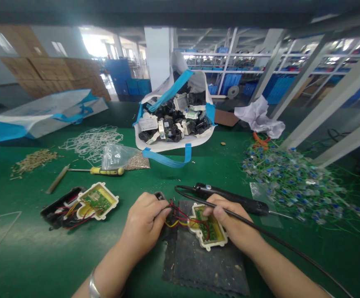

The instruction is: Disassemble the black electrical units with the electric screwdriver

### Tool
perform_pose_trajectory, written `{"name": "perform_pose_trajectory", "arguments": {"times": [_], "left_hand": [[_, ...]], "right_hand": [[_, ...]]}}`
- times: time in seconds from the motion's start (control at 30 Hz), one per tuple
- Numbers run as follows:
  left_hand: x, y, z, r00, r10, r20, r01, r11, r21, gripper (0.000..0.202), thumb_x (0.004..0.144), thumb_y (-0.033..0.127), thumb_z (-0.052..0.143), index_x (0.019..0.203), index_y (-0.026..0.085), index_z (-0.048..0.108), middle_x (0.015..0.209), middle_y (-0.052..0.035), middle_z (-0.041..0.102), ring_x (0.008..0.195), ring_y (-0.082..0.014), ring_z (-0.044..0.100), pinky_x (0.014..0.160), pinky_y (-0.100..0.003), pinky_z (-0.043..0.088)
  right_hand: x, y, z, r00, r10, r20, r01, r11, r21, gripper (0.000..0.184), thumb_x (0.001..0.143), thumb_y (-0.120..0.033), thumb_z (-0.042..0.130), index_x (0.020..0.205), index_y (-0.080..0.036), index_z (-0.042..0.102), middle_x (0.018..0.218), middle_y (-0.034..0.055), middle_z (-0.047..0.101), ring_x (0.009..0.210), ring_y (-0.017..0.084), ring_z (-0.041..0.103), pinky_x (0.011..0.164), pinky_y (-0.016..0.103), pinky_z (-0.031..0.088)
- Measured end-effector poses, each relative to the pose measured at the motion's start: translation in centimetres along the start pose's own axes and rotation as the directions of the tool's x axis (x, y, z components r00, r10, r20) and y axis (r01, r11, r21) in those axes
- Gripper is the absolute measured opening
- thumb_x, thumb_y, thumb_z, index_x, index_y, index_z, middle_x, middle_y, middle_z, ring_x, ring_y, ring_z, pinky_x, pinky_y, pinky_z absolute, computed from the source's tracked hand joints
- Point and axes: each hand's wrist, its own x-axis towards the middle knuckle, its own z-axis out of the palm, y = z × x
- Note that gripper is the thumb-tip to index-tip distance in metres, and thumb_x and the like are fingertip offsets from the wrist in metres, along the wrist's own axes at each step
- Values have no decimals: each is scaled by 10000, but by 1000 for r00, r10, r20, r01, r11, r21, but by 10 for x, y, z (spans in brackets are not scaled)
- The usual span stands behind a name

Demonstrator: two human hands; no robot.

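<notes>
My left hand is closed in a pinch on a black plastic housing, mostly hidden behind the fingers. Red and yellow wires run from there into a white-rimmed housing with a green circuit board. My right hand grips that white housing by its upper right side, fingertips over the board. Beneath it lies a dark cloth pad. A black cable passes across my right hand. Just behind stands a black electric screwdriver, lying on its side.
A second opened unit lies at left, near a yellow-handled screwdriver. A white bag full of similar units stands at the back. Green-wired parts are heaped at right, near metal posts. White wire ties lie back left.
</notes>
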Motion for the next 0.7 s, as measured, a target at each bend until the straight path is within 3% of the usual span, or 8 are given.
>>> {"name": "perform_pose_trajectory", "arguments": {"times": [0.13,0.27,0.4,0.5,0.6,0.7], "left_hand": [[1,-11,-11,991,-22,-128,42,987,155,155,821,186,465,763,132,598,664,-45,543,640,-164,461,611,-289,370],[2,-20,-12,979,-82,-185,140,935,327,181,813,228,467,743,133,604,664,-52,539,645,-186,458,620,-314,377],[1,-14,-6,973,-84,-217,163,910,382,187,780,253,506,864,115,602,807,-95,531,775,-235,479,698,-368,393],[-1,2,-2,959,43,-280,47,950,309,165,750,185,552,891,100,572,837,-105,529,799,-228,484,727,-374,395],[-2,18,3,966,150,-210,-110,975,190,117,749,121,551,863,133,572,810,-73,559,769,-193,494,737,-352,396],[0,24,9,988,117,-96,-97,977,188,154,773,178,534,919,159,578,878,-68,605,836,-219,510,836,-424,342]], "right_hand": [[3,10,-3,982,137,-126,-87,937,338,437,830,-549,535,659,-156,617,586,25,510,588,170,476,585,262,389],[8,15,-4,960,274,-63,-170,744,646,408,760,-542,637,824,-139,648,565,16,530,583,162,495,637,266,414],[10,13,-4,958,285,-8,-180,628,757,385,790,-501,628,916,-138,633,596,24,558,591,160,520,644,262,430],[8,8,-3,962,270,44,-194,560,805,367,895,-474,476,1010,-147,595,685,54,595,658,172,555,685,275,437],[5,2,-2,961,264,84,-219,536,815,421,952,-473,307,1098,-156,542,810,89,613,726,179,574,723,286,439],[4,0,-2,965,239,111,-228,544,808,449,943,-495,319,1039,-145,583,837,90,617,767,180,580,754,286,441]]}}
